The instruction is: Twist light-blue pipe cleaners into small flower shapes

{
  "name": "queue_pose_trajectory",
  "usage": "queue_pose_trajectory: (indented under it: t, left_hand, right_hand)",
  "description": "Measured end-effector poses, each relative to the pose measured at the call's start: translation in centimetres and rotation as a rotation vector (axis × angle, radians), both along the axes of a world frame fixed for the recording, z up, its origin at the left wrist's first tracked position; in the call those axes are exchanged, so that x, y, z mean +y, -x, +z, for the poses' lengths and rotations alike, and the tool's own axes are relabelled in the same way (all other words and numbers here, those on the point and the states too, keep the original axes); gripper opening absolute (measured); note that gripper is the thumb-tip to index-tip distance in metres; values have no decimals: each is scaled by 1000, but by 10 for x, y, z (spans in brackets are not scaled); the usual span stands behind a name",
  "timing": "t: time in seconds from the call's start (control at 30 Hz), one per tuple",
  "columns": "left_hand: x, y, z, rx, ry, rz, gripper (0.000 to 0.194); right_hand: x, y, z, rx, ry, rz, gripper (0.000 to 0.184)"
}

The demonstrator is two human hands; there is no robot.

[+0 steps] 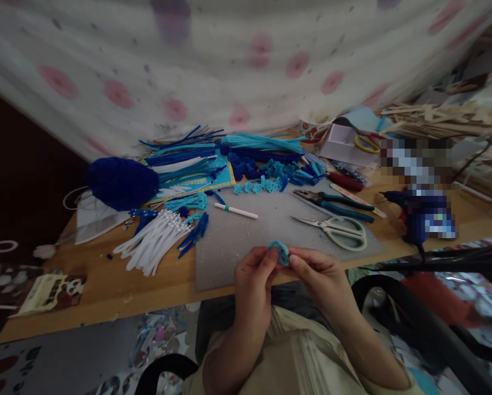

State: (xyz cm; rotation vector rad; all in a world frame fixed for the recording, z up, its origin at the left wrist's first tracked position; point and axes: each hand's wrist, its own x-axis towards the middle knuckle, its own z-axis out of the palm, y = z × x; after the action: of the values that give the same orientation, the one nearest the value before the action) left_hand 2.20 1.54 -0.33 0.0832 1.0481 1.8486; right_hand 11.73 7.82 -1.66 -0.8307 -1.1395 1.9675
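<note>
Between my two hands is a light blue pipe-cleaner flower (284, 255), its fuzzy stems bent into loops. My left hand (255, 274) pinches it from the left with thumb and forefinger. On the other side, my right hand (314, 271) grips its right edge between thumb and fingertips. Both hands are just above the front edge of a grey cutting mat (246, 236). Scissors (345, 230) with pale green handles lie on the mat beyond my right hand. A white pen (235, 211) rests farther back, and finished light blue flowers (256, 186) line the mat's far side.
White pipe-cleaner pieces with beads (151, 241) lie on the left, near a large dark blue fuzzy bundle (122, 182). Pliers (336, 204) and a blue glue gun (414, 214) sit at right. Long blue pipe cleaners (262, 145) are piled behind. A white box (342, 144) stands at back.
</note>
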Motion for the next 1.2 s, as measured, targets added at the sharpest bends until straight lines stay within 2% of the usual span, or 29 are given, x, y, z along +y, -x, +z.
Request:
queue_pose_trajectory:
  t: [0.17, 0.43, 1.0, 1.07, 1.13, 1.2]
  left_hand:
    - [1, -7, 1, 12, -11, 26, 19]
    - [4, -16, 3, -21, -1, 84, 20]
    - [5, -21, 6, 29, 43, 40, 20]
    - [6, -21, 4, 23, 47, 34, 21]
    - [7, -18, 1, 46, 54, 22, 21]
    - [6, -12, -4, 156, 63, 3, 18]
  right_hand:
    - [-1, -2, -8, 14, -22, -44, 22]
    - [-2, 0, -8, -15, -22, -108, 23]
    - [1, -3, -7, -49, -22, -167, 20]
    - [3, -4, -7, -46, 1, -143, 21]
    - [5, -6, -5, -12, 34, -62, 25]
    - [8, -7, -1, 16, 42, 10, 27]
